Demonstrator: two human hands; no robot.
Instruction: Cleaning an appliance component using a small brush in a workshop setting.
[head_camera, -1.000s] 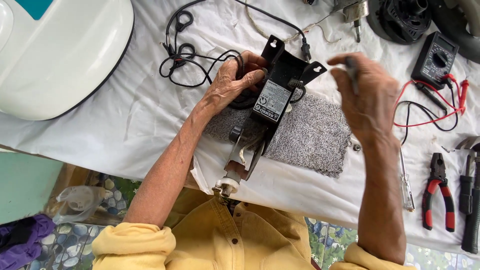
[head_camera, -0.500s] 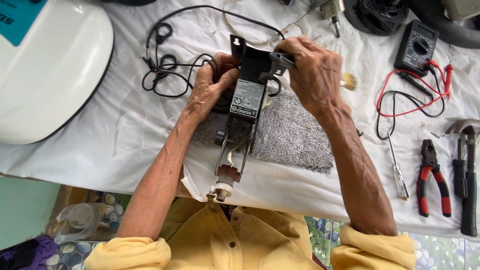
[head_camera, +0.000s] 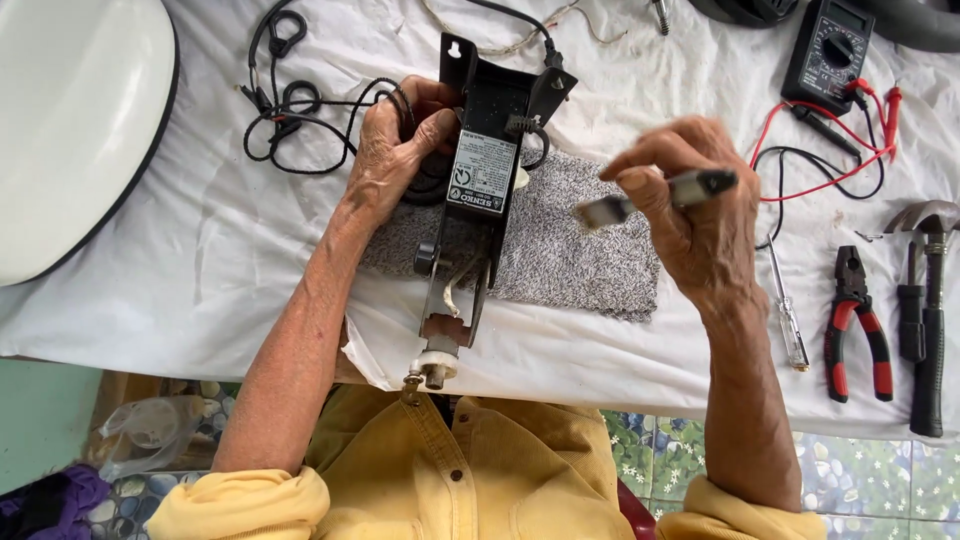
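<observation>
Black metal bracket assembly at centre of the table, long axis running near to far, near end with a white cylindrical fitting overhanging the near table edge. Gripped at its far left side by the left hand, fingers clenched around the body. Resting partly on a grey speckled cloth, which spreads out to the right. Right hand raised just right of the assembly, apart from it, fingers pinched on a small blurred brush-like tool. Tangled black cord far left, close against the left hand. White rounded housing at the left edge. Open white sheet between housing and assembly. To the right: slim screwdriver, red-handled pliers, hammer, multimeter with red leads farther off.
</observation>
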